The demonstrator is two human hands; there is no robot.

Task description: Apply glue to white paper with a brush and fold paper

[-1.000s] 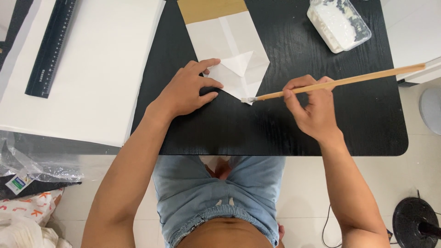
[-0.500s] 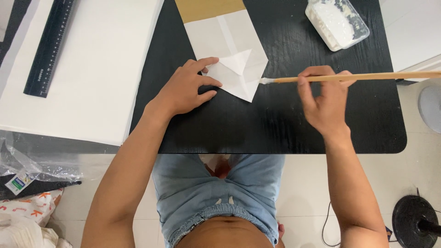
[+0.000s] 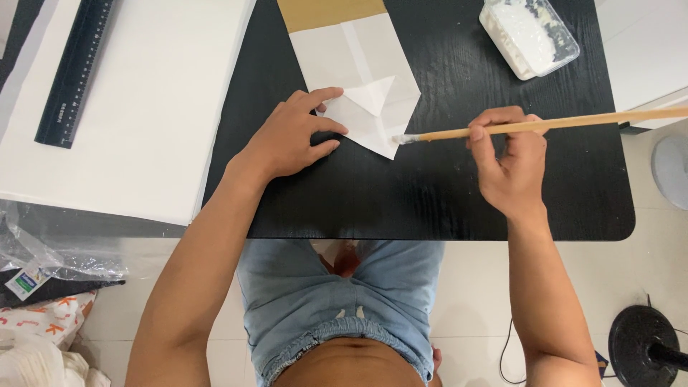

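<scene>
The camera on the person's head looks straight down at a black surface [image 3: 444,193] with rounded corners. A folded white paper bag [image 3: 358,64] lies flat on it, with a brown strip at the far end and a pointed fold at the near end. The left hand [image 3: 294,136] rests flat on the near left part of the paper bag, with its fingers spread apart and pressing the paper down; it grips nothing. The right hand [image 3: 509,161] is closed around a long wooden brush [image 3: 545,125], with the thumb and fingers pinching the stick near its middle. The brush lies almost level across the surface, and its long end runs off to the right side of the view. The small pale tip of the brush touches the right edge of the pointed fold, just beside the fingers of the left hand. A clear plastic tub of white paste [image 3: 530,34] sits on the far right part of the surface, well apart from the bag. To the left lies a big white sheet [image 3: 143,122], and a black ruler [image 3: 75,72] lies on top of it. A crinkly clear plastic bag [image 3: 43,251] lies lower down at the left edge. The person sits close to the surface in blue denim shorts [image 3: 337,301].
</scene>
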